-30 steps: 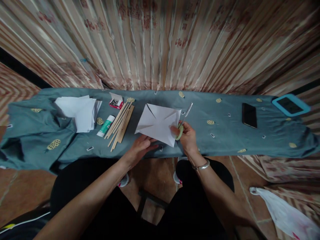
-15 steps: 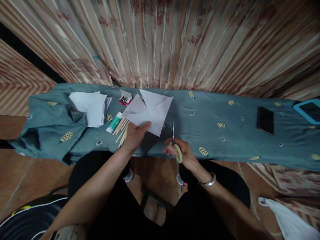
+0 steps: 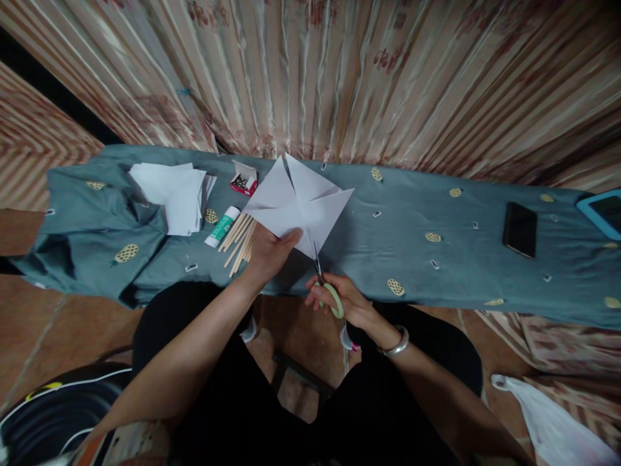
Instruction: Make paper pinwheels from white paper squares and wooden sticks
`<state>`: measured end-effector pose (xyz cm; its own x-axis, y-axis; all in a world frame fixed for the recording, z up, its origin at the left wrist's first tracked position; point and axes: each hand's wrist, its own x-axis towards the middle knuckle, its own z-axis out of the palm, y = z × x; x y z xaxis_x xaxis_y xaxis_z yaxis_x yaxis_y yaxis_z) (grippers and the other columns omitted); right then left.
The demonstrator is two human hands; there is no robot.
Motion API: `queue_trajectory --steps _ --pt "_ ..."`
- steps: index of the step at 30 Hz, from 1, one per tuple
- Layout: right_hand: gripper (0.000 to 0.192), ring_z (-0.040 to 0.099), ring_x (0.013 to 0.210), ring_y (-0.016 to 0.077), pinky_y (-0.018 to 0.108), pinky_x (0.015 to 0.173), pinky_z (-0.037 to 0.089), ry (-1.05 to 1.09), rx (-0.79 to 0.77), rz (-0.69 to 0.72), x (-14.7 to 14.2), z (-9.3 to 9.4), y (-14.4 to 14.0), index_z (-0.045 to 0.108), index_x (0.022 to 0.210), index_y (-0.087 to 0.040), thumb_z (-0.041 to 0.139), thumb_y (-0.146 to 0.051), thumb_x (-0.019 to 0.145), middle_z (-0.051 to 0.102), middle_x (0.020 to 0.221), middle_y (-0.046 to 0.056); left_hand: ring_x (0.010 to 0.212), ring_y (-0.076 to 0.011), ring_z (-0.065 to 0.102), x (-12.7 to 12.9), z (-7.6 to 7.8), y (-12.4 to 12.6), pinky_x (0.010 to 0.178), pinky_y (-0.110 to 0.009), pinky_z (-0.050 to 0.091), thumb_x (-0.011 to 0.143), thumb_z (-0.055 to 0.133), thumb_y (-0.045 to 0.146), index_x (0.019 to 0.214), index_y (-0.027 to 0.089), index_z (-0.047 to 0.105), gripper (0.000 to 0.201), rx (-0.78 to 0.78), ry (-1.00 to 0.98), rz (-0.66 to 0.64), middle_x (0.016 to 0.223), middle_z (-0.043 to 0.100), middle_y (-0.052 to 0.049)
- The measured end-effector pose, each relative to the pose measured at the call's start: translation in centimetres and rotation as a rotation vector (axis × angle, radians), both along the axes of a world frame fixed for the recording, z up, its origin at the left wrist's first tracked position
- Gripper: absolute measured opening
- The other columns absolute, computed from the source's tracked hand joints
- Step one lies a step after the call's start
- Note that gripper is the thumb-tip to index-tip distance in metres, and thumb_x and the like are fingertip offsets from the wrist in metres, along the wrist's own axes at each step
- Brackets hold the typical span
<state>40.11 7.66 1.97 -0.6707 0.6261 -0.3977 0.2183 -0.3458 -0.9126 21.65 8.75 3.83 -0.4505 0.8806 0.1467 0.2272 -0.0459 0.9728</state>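
Note:
A square white sheet of paper [image 3: 315, 210] is pinched in my left hand [image 3: 272, 252], thumb on top and the other fingers hidden beneath. Slits run from several of its corners toward the middle. My right hand [image 3: 339, 298] grips scissors [image 3: 332, 299] with pale green handles. Their blades are at the paper's near corner, pointing toward its centre. Just left of the paper lie thin wooden sticks [image 3: 237, 243], a green-and-white glue stick [image 3: 222, 226] and a small open red box [image 3: 243, 184] of metal pins or tacks.
A stack of white paper [image 3: 169, 194] lies on the left of the teal cloth [image 3: 402, 213] covering the narrow table. To the right are a dark phone [image 3: 520, 230] and a blue-framed device [image 3: 601, 213]. A striped curtain [image 3: 310, 77] hangs behind.
The scissors have moved left and up to the paper's near corner, now at its edge instead of apart from it. The paper has turned slightly in my left hand.

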Motion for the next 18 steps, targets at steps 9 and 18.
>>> queue_trajectory --steps 9,18 --pt "0.045 0.061 0.059 0.0117 0.019 0.046 0.044 -0.006 -0.02 -0.05 0.0 0.18 0.08 0.063 0.085 -0.016 0.071 -0.059 0.072 0.07 0.072 0.005 0.093 -0.0261 0.068 0.29 -0.6 -0.2 0.091 -0.039 0.05 0.068 0.072 0.031 0.087 0.018 0.066 0.023 -0.049 -0.015 -0.011 0.095 0.073 -0.007" --pt "0.046 0.061 0.059 0.0118 0.02 0.047 0.044 -0.012 -0.024 -0.048 0.04 0.48 0.14 0.063 0.086 -0.016 0.071 -0.059 0.071 0.07 0.072 0.005 0.089 -0.0251 0.068 0.35 -0.44 -0.28 0.089 -0.039 0.051 0.069 0.07 0.031 0.087 0.017 0.065 0.023 -0.046 0.013 -0.009 0.09 0.073 -0.006"
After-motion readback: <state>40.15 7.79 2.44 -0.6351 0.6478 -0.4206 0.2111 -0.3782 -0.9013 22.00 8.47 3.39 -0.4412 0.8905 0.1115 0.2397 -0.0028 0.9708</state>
